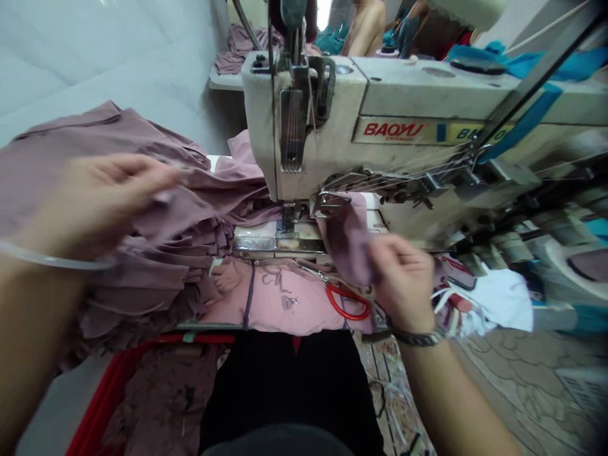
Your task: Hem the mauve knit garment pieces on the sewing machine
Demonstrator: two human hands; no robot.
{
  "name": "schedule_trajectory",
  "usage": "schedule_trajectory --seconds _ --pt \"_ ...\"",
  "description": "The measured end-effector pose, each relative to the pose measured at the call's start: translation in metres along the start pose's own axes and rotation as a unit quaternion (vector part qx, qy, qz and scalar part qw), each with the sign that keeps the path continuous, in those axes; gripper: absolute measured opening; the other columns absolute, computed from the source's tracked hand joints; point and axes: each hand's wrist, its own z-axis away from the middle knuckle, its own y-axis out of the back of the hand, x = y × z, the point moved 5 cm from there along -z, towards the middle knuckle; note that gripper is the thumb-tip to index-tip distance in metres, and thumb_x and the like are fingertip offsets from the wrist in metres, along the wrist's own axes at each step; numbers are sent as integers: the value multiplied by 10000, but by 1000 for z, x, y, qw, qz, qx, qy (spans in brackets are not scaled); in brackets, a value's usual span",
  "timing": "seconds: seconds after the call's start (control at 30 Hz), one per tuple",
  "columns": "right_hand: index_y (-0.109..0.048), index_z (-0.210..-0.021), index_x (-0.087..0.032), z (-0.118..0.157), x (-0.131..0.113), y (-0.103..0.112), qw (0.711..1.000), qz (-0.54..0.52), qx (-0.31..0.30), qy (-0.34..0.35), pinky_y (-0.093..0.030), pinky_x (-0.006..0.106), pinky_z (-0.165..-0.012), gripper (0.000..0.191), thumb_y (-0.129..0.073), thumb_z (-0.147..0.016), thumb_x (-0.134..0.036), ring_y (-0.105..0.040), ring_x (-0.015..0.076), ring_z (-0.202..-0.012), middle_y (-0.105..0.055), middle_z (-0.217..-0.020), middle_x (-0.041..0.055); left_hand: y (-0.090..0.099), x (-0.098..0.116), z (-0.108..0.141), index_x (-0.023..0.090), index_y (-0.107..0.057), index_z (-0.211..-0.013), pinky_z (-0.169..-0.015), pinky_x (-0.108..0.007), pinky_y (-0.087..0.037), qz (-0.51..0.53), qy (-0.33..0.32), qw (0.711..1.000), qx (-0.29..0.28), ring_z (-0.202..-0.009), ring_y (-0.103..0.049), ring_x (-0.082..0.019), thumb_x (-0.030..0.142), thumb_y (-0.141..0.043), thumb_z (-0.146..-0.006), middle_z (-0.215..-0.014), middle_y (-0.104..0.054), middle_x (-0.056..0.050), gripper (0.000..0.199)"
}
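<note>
Blurred by motion, my left hand (118, 190) is closed, thumb and fingers pinching a mauve fabric piece (166, 212) left of the sewing machine (313, 126). To the right of the needle area, my right hand (403, 272) grips a mauve fabric strip (349, 247), whose upper end reaches the metal guide (332, 201) on the machine. Under the presser foot (292, 212) I cannot make out what lies there. Scissors with red handles (349, 307) rest on the pink cloth-covered front edge (294, 304), just left of my right hand.
A heap of mauve fabric (161, 272) fills the left side of the table. Below it stands a red bin (102, 399) with more fabric. White cloth (506, 301) lies at the right. Threads run across the machine front, and another person's arm (368, 28) shows behind.
</note>
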Motion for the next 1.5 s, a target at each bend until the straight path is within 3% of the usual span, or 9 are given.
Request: schedule_trajectory --seconds 0.03,0.1,0.2,0.3,0.43,0.6,0.83,1.1,1.5 --pt "-697 -939 -199 -1 -8 -23 986 92 -116 73 -540 295 -702 129 -629 -890 -297 -636 153 -781 -703 -883 29 -24 22 5 63 -650 -1096 -664 -206 -476 36 -84 994 -55 -637 -538 -56 519 -450 -956 -787 -643 -18 517" --pt "-656 -1150 -130 2 -15 -57 895 279 -270 218 -535 408 -835 287 -607 -902 -266 -613 251 -1020 -673 -1140 141 -73 62 24 122 -647 -1167 -807 -281 -517 34 -298 942 -152 -898 -620 -150 498 -526 -933 -1051 -676 -77 460" --pt "-560 -1292 -46 2 -9 -71 761 475 -288 335 -518 443 -798 398 -555 -913 -167 -581 298 -1031 -624 -1227 197 -113 77 43 151 -605 -1266 -767 -332 -501 -138 -435 888 -48 -919 -601 -204 274 -520 -954 -1087 -647 -123 346" --pt "-611 -1220 -63 3 -8 -66 722 506 -268 388 -498 381 -699 322 -530 -915 -128 -581 245 -874 -675 -1091 146 -119 73 54 147 -643 -1196 -714 -325 -470 -199 -473 858 38 -830 -576 -193 122 -458 -949 -963 -648 -102 310" --pt "-635 -1145 -25 11 -11 -66 735 463 -270 415 -491 379 -860 275 -556 -908 -139 -550 267 -1081 -635 -1225 167 -112 76 67 55 -633 -1191 -876 -367 -482 -193 -479 856 32 -1048 -559 -238 121 -454 -952 -1152 -631 -141 305" --pt "-578 -1250 -33 15 -7 -77 756 470 -257 376 -501 403 -812 352 -532 -918 -144 -566 276 -1073 -638 -1229 171 -116 86 74 145 -570 -1332 -756 -387 -500 -264 -371 890 21 -994 -568 -271 163 -452 -952 -1176 -621 -122 398" --pt "-601 -1222 -108 9 -8 -83 901 334 -191 203 -471 425 -1013 321 -426 -972 -209 -567 227 -1163 -647 -1230 130 -127 99 76 38 -566 -1311 -781 -393 -499 -278 -315 907 26 -1041 -568 -275 114 -419 -940 -1224 -599 -184 406" --pt "-600 -1242 -4 22 -12 -97 817 452 -210 289 -469 429 -981 396 -447 -940 -209 -537 301 -1186 -613 -1291 174 -128 93 74 47 -579 -1289 -842 -393 -479 -241 -311 919 15 -1085 -548 -274 125 -432 -938 -1279 -581 -156 388" --pt "-569 -1289 -40 19 -8 -97 822 458 -213 263 -469 450 -949 411 -429 -952 -229 -498 299 -1208 -591 -1315 167 -128 86 70 94 -546 -1344 -858 -401 -466 -217 -311 925 2 -1124 -532 -276 129 -431 -939 -1311 -566 -140 423"
